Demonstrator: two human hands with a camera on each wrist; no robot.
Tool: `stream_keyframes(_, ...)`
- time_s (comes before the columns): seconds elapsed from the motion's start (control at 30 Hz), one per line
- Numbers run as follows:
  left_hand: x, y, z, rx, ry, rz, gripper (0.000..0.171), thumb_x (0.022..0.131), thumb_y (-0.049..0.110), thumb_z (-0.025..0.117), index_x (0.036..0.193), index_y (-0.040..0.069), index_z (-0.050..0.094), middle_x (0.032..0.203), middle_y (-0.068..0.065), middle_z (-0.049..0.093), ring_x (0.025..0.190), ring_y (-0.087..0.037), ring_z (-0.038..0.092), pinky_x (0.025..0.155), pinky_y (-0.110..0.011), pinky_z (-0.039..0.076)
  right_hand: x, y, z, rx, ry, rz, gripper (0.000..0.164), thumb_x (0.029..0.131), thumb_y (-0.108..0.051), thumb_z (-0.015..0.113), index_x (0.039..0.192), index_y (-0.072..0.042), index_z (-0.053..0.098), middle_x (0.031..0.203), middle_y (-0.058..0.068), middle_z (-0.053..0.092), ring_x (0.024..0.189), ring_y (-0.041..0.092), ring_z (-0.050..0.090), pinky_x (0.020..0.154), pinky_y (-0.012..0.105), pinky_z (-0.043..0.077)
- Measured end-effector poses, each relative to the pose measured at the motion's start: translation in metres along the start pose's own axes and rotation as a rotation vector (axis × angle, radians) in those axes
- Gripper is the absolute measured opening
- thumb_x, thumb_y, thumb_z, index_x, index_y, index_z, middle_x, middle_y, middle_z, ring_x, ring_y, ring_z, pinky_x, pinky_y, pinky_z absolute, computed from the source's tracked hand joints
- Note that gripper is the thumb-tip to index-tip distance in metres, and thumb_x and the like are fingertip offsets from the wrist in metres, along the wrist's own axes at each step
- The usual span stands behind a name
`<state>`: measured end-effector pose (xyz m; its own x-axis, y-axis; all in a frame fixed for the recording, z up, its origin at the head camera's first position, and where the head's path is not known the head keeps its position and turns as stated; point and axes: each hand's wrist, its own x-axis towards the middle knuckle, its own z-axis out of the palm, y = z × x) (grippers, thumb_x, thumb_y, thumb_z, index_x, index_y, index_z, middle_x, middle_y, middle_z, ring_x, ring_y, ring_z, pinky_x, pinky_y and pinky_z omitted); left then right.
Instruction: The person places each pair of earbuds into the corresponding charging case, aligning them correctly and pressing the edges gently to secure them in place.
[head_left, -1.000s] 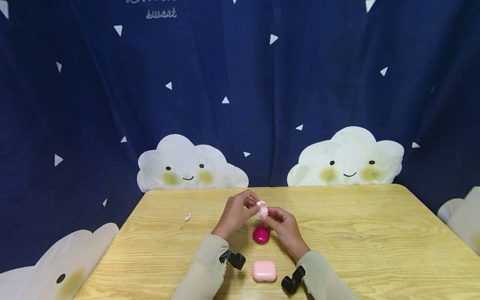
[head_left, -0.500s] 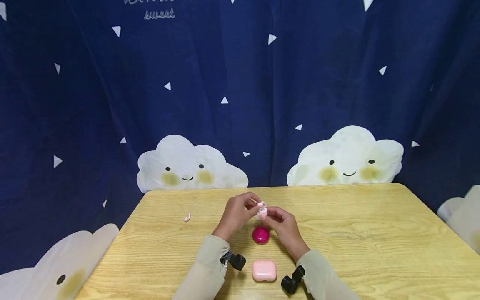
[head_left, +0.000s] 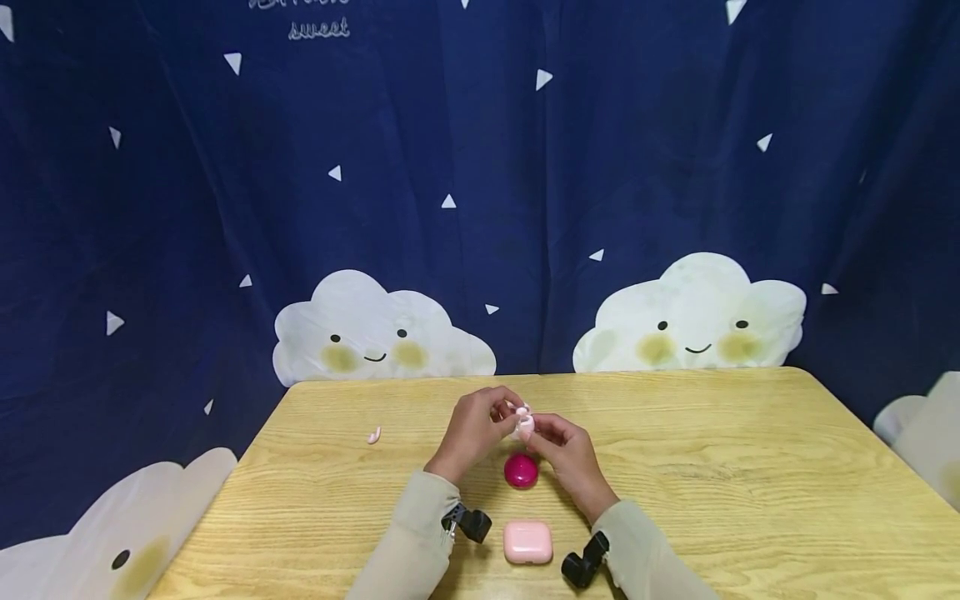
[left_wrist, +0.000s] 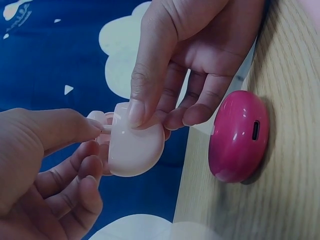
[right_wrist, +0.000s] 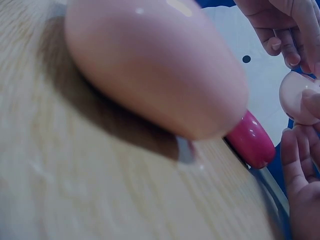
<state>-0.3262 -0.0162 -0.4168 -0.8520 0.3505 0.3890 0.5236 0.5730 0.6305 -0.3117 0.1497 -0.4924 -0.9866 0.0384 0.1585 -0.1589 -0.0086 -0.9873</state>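
Observation:
My right hand (head_left: 573, 458) holds a small pale pink earbud case (left_wrist: 136, 142), its thumb pressed on the rounded outside. At the case's opening, my left hand (head_left: 474, 429) pinches a pale pink earbud (left_wrist: 106, 128) between thumb and fingers; the fingertips partly hide it. Both hands are raised above the table's far half. Just below them in the head view sits a glossy magenta case (head_left: 521, 471), closed, with a port slot showing in the left wrist view. A second pink earbud (head_left: 374, 435) lies alone on the table to the left.
Closer to me, between the forearms, a closed pink rounded case (head_left: 528, 542) rests on the wooden table (head_left: 712, 467). It looms large in the right wrist view. A dark blue curtain (head_left: 510, 167) with clouds and triangles hangs behind the table's far edge.
My left fingers have moved down slightly toward the case's opening, and the case has turned a little in my right hand. The things on the table stay where they were.

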Motion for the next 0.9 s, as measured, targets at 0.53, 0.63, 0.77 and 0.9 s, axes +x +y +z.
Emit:
stream_keyframes(0.53, -0.0020, 0.0018, -0.0019, 0.024, 0.046, 0.039, 0.015, 0.094, 0.016, 0.058, 0.093, 0.015, 0.073, 0.081, 0.004, 0.060, 0.072, -0.011, 0.051, 0.064, -0.025, 0.044, -0.0006, 0.0007, 0.0004, 0.005, 0.007, -0.017, 0.032, 0.083, -0.021, 0.077, 0.110, -0.005, 0.069, 0.101, 0.012, 0.067, 0.084, 0.018, 0.064, 0.073, 0.029, 0.056)
stream_keyframes(0.63, -0.0021, 0.0020, -0.0024, 0.018, 0.040, 0.033, 0.015, 0.095, 0.016, 0.058, 0.093, 0.014, 0.073, 0.082, 0.003, 0.060, 0.073, -0.012, 0.051, 0.065, -0.025, 0.044, -0.0003, 0.0010, 0.0009, -0.003, 0.011, -0.024, 0.032, 0.083, -0.020, 0.077, 0.110, -0.005, 0.069, 0.100, 0.011, 0.067, 0.083, 0.017, 0.064, 0.072, 0.029, 0.056)
stream_keyframes(0.77, -0.0018, 0.0014, -0.0027, 0.009, 0.030, 0.014, 0.016, 0.095, 0.019, 0.058, 0.094, 0.016, 0.074, 0.083, 0.004, 0.060, 0.074, -0.011, 0.052, 0.066, -0.025, 0.045, 0.0000, 0.0012, 0.0011, -0.002, 0.011, -0.027, 0.031, 0.083, -0.019, 0.077, 0.109, -0.004, 0.069, 0.099, 0.012, 0.067, 0.082, 0.017, 0.065, 0.071, 0.029, 0.056)
stream_keyframes(0.9, -0.0014, 0.0010, -0.0028, 0.004, 0.027, 0.010, 0.017, 0.096, 0.021, 0.058, 0.094, 0.017, 0.075, 0.083, 0.005, 0.060, 0.075, -0.011, 0.052, 0.066, -0.025, 0.045, -0.0005, 0.0008, 0.0006, 0.001, 0.011, -0.030, 0.031, 0.083, -0.019, 0.077, 0.110, -0.004, 0.069, 0.099, 0.012, 0.068, 0.081, 0.018, 0.065, 0.071, 0.029, 0.056)
